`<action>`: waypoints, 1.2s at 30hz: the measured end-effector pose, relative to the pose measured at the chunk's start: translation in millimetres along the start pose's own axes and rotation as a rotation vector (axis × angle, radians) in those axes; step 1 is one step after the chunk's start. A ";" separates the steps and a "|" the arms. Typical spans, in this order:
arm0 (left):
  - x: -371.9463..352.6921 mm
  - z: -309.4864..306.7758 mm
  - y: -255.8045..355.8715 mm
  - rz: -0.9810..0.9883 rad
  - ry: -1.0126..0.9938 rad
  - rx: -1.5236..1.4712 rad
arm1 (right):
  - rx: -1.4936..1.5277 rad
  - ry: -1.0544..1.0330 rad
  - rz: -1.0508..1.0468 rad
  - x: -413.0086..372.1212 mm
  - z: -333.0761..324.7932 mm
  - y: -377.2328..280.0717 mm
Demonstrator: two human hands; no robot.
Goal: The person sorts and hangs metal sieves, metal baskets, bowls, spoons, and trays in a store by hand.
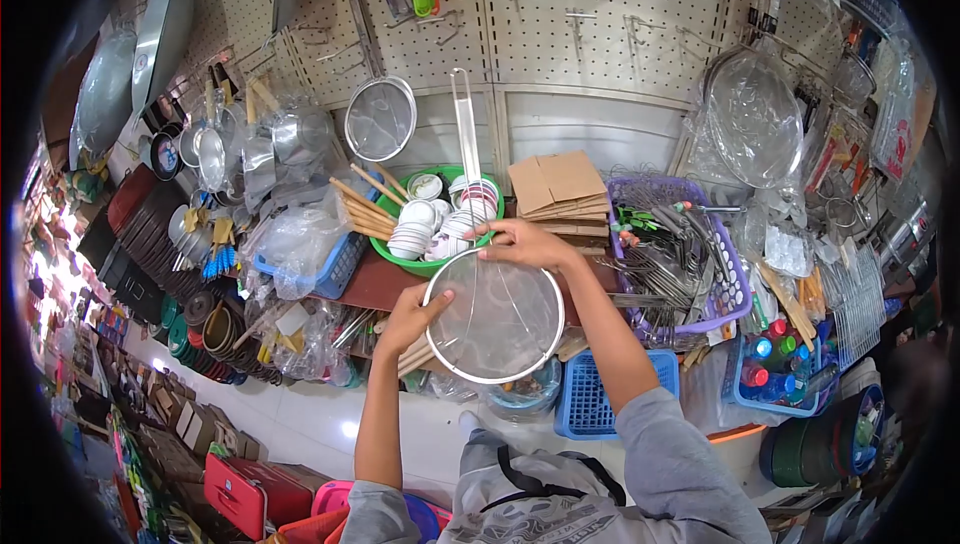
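Grey sleeves (660, 444) filled the near edge, and both bare arms reached forward to a big round wire strainer (495, 316). It was held in the air over the near edge of a crowded shelf, mesh facing the camera, long handle pointing toward the far wall. The left hand (410, 319) clasped the left rim, fingers curled onto the wire. The right hand (525, 242) was closed over the far rim, beside the root of the handle. Just beyond sat a green bowl (412, 264) of white cups (415, 229), with stacked cardboard (560, 189) to its right and a purple basket (735, 294) further right. A blue basket (585, 404) stood near, right of the strainer. A smaller sieve (380, 119) hung on the pegboard (600, 14).
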State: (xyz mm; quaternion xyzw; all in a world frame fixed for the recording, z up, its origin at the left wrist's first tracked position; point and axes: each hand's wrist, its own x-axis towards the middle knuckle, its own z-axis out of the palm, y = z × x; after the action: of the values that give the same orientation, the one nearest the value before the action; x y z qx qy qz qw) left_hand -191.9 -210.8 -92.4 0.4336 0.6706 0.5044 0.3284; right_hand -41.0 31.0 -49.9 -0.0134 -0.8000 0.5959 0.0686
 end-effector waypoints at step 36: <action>0.5 -13.8 -81.5 0.095 0.190 0.009 | 0.205 0.613 -0.348 110.2 25.7 16.4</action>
State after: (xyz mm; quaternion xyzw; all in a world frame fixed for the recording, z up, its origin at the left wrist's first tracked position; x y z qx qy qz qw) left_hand -224.6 -225.1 -167.0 0.4169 0.6796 0.5551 0.2371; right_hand -154.3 22.6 -62.5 -0.0482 -0.6685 0.6208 0.4066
